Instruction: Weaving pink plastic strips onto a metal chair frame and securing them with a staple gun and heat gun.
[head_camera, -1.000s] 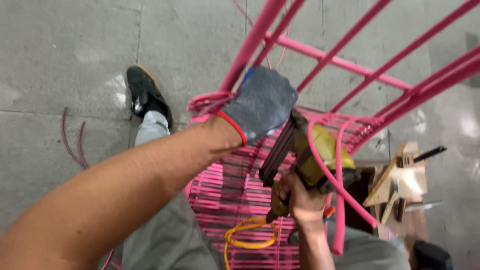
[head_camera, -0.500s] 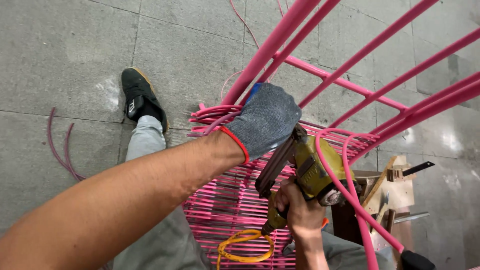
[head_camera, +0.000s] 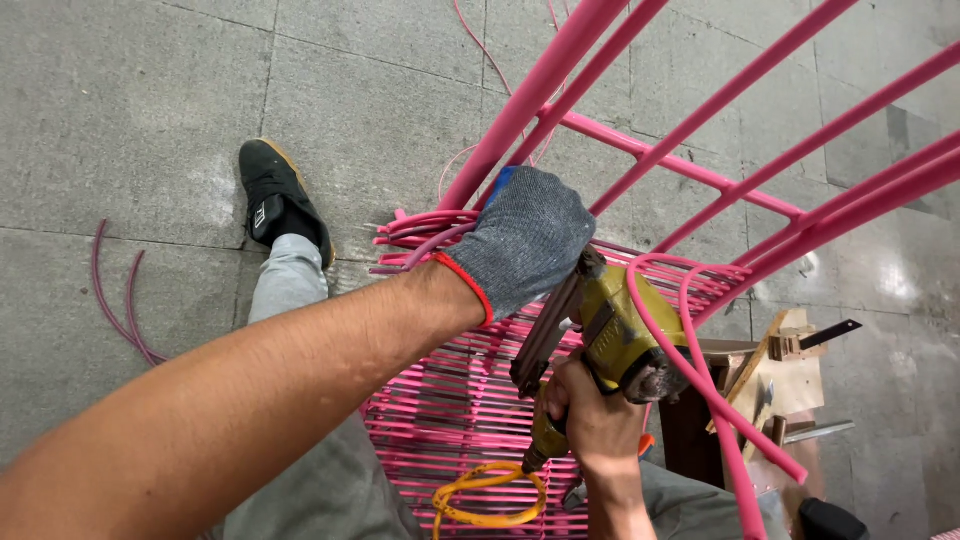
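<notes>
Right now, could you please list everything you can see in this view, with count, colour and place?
Metal frame: one, pink tubes, rising across the upper right.
Woven cord seat: one, pink, centre bottom.
Loose cord loop: one, pink, arching over the tool at right.
Staple gun: one, yellow-green with dark magazine, centre right.
Coiled hose: one, orange-yellow, bottom centre.
Cord offcuts: two strands, purple-pink, on the floor at left.
Wooden jig with metal parts: one, tan, right.
Tiled floor: grey, all around.
Shoe: one, black, upper left.
Left hand: grey glove with red cuff, pressing on the cords.
Right hand: bare, gripping the staple gun's handle.
</notes>
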